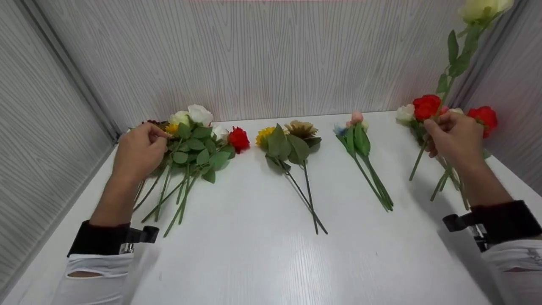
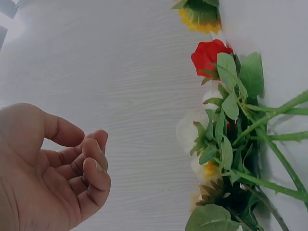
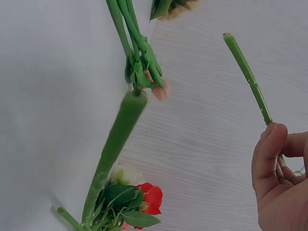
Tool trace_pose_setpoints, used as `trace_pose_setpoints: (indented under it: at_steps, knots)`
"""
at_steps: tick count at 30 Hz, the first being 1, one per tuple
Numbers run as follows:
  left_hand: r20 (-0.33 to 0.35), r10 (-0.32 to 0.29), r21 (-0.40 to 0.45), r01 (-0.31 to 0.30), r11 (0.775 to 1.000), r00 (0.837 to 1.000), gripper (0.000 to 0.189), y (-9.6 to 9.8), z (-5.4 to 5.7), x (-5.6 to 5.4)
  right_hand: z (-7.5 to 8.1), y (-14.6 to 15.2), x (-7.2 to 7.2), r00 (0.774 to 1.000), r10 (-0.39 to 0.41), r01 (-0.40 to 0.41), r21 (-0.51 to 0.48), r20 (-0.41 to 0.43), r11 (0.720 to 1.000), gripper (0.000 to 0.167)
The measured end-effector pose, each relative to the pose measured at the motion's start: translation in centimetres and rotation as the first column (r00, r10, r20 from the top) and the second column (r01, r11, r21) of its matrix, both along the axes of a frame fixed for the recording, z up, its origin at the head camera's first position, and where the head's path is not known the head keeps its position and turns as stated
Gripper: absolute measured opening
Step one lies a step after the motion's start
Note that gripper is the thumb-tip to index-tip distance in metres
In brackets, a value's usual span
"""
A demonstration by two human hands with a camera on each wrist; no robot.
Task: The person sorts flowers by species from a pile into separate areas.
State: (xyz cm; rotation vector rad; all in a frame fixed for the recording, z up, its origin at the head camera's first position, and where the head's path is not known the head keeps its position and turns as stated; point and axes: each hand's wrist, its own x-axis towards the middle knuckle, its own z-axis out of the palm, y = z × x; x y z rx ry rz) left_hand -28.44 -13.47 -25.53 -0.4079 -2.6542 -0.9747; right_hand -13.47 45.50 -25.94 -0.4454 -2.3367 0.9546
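Note:
My right hand (image 1: 457, 137) pinches the green stem of a cream rose (image 1: 482, 10) between thumb and fingers. The bloom stands high at the top right of the head view, and the lower stem (image 3: 248, 74) sticks out past the thumb in the right wrist view. Behind that hand lies a bunch of flowers with red blooms (image 1: 427, 106). My left hand (image 1: 142, 148) is raised over the left bunch, its fingers loosely bent and empty. White roses (image 1: 200, 115), a red rose (image 1: 239, 140) and leafy stems (image 2: 274, 180) make up that bunch.
Between the hands lie two sunflower-like stems, one yellow (image 1: 264, 136) and one beige (image 1: 301, 129), crossing near their ends. Right of them rest several tulips (image 1: 362, 142) with a pink bloom. The white table (image 1: 254, 262) meets a wood-grain panel (image 1: 271, 59) at the back.

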Motion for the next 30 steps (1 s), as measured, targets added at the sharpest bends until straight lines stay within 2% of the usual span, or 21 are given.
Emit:
trace_pose_setpoints:
  at_steps: [5,7,12,17,21,23,26,28,30]
  knots:
    - [0.078,0.049,-0.062,-0.044,0.997,0.996,0.04,-2.1,-0.1,-1.1,0.1,1.6,0.3,0.994,-0.053,0.047,0.064,0.092,0.997,0.044]
    - [0.095,0.048,-0.126,-0.036,0.991,0.994,0.042,-3.1,-0.4,-1.7,-0.1,2.2,0.3,0.989,-0.064,0.05,0.099,0.137,0.994,0.047]
    - [0.172,0.028,-0.275,0.02,0.961,0.985,0.034,-5.4,-1.0,-2.8,-0.6,4.0,0.7,0.968,-0.053,0.012,0.166,0.246,0.986,0.05]
    - [0.282,0.005,-0.309,0.086,0.947,0.959,0.041,-7.2,-1.7,-3.7,-1.0,5.8,1.2,0.937,-0.06,-0.01,0.199,0.345,0.98,0.054]
    - [0.335,0.049,-0.349,0.076,0.934,0.941,0.038,-8.6,-2.5,-4.3,-1.2,6.9,1.5,0.919,-0.063,-0.035,0.238,0.39,0.971,0.048]
    - [0.374,0.075,-0.37,0.075,0.926,0.924,0.038,-9.2,-3.0,-4.5,-1.3,7.3,1.6,0.908,-0.072,-0.042,0.259,0.413,0.965,0.045]
    - [0.463,0.092,-0.382,0.104,0.918,0.882,0.042,-9.9,-3.8,-4.9,-1.5,7.8,1.8,0.884,-0.101,-0.028,0.269,0.456,0.963,0.041]
    - [0.536,0.087,-0.357,0.131,0.925,0.84,0.04,-10.1,-4.3,-5.2,-1.7,8.2,1.9,0.866,-0.116,-0.023,0.271,0.487,0.962,0.041]
    - [0.609,0.077,-0.316,0.152,0.937,0.789,0.036,-10.2,-4.8,-5.4,-1.9,8.6,2.0,0.847,-0.116,-0.032,0.267,0.519,0.963,0.04]
